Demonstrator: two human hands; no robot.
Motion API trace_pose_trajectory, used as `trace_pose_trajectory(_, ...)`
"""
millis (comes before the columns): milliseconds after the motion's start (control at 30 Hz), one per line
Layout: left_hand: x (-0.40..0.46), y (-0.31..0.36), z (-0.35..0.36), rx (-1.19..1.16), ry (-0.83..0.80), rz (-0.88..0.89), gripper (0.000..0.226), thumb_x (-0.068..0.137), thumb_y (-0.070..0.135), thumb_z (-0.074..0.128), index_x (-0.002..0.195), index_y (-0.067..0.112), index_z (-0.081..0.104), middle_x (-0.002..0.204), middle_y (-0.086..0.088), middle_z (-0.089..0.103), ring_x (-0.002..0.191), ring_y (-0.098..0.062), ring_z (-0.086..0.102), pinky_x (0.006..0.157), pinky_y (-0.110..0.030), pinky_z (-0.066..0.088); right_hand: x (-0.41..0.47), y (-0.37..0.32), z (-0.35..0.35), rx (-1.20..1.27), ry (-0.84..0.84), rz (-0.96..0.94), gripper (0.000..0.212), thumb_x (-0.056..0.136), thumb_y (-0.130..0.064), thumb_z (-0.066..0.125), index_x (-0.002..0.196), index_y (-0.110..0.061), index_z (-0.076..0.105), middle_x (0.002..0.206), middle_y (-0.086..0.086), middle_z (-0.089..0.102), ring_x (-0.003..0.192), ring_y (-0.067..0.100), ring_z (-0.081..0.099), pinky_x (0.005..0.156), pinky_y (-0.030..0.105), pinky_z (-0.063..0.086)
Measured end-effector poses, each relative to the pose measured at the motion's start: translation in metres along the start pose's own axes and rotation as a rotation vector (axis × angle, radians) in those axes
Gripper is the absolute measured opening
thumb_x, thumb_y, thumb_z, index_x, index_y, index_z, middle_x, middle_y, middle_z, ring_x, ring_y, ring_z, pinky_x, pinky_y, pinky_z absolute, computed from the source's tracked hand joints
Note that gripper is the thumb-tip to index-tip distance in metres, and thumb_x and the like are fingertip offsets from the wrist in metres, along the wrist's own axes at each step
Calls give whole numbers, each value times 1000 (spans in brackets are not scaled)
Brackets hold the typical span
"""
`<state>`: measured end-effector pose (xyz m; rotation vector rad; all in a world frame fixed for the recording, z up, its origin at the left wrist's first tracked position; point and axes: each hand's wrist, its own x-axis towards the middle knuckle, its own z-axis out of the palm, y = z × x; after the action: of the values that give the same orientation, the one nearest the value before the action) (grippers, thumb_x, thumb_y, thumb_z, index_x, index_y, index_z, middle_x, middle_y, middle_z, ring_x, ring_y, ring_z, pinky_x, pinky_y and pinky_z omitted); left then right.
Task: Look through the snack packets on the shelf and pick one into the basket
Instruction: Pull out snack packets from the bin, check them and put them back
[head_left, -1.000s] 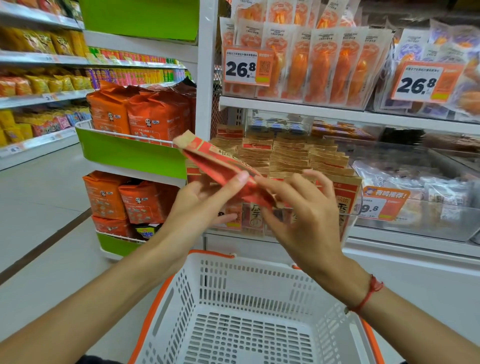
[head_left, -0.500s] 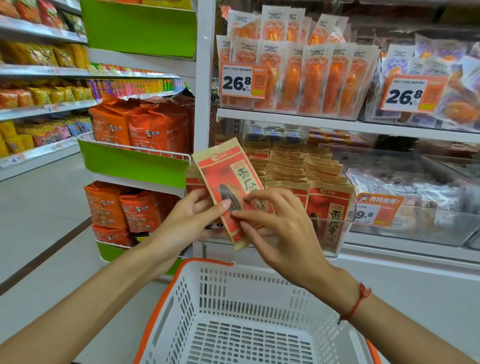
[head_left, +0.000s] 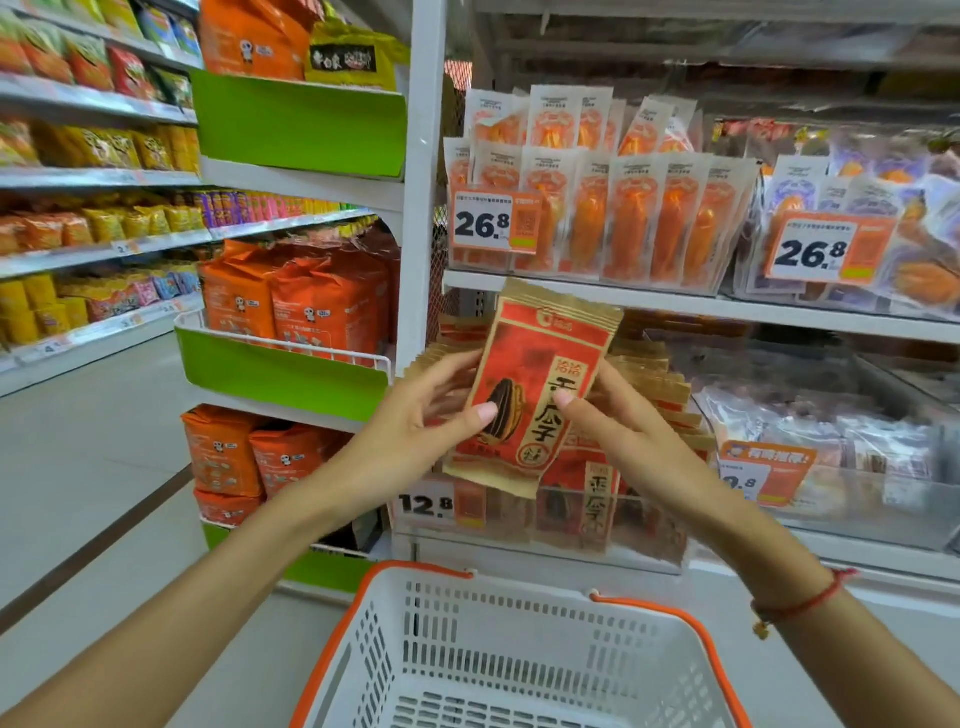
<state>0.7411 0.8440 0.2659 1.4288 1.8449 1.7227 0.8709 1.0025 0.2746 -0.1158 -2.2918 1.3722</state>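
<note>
Head view, aisle of a shop. Red and tan packet (head_left: 530, 387) held upright, tilted slightly, front face toward the camera, in front of the shelf (head_left: 779, 306) and just above a row of like packets (head_left: 597, 499) in a clear bin. Held from both sides: left hand (head_left: 415, 431) with thumb on the printed face and fingers behind the left edge; right hand (head_left: 618, 436) with a fingertip on the face near the middle and other fingers behind the right edge. Both pinching, lightly by the look of it, no crumpling of the pouch. White basket (head_left: 519, 587) with orange rim directly below, well apart from the packet, mouth open and nothing visible inside.

Likely step: checking the front before choosing. To do it well: keep the pinch at the edges so the print stays readable, hold the pouch flat, avoid squeezing the contents. If chosen, lower straight down and release over the middle of the basket, clear of the orange handle (head_left: 670, 621) at the rim. If not, slide back upright into the row.

Pose: both forearms reaching up and forward from the lower corners, converging at the packet. Wrists fairly straight, palms turned toward each other. Red cord bracelet (head_left: 800, 603) on the right wrist.
</note>
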Motion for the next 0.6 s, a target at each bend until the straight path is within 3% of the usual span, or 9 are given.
trace_pose_trajectory(67,20,8,-6,19,-10,30,40,91,15,59,125,33,47,120,25,57,108,15,56,91,-7,45,16,-8,-12,-84,-67,-23,31,98,-29,50,128,-39,47,124,-17,61,112,0,59,96,31,50)
trace_pose_trajectory(133,41,12,-10,56,1,64,39,94,11,58,125,34,49,120,23,59,111,13,56,92,-7,43,37,-14,-24,-179,-24,-85,31,98,-25,53,127,-34,52,121,-14,64,110,3,61,98,36,50)
trace_pose_trajectory(233,73,4,-16,331,185,83,39,93,23,64,131,29,56,126,18,58,119,3,50,102,-21,38,67,-16,-37,-329,86,-173,30,97,-20,58,126,-24,60,114,-10,69,102,4,64,93,35,52)
trace_pose_trajectory(300,89,-5,-19,521,299,81,33,90,28,67,123,28,64,116,16,58,112,-5,50,93,-28,40,87,-11,-41,-410,141,-187,27,95,-17,61,120,-26,64,105,-9,72,91,4,66,86,33,54)
trace_pose_trajectory(400,106,-20,-23,536,298,29,28,90,31,66,118,29,66,109,12,67,107,-12,59,89,-33,46,114,6,-40,-491,153,-174,24,93,-16,65,115,-23,69,101,-5,73,90,11,68,86,38,55)
trace_pose_trajectory(533,122,-39,-30,522,309,-34,38,91,34,65,129,29,61,123,9,66,118,-12,58,99,-37,46,144,31,-42,-533,131,-130,20,90,-22,68,110,-23,71,96,-3,74,88,13,69,83,44,55)
trace_pose_trajectory(600,127,-47,-32,494,309,-9,31,91,35,65,122,33,62,112,15,69,110,-9,61,97,-39,48,155,40,-43,-561,99,-99,21,90,-27,68,111,-25,71,96,-2,74,87,13,68,82,43,56)
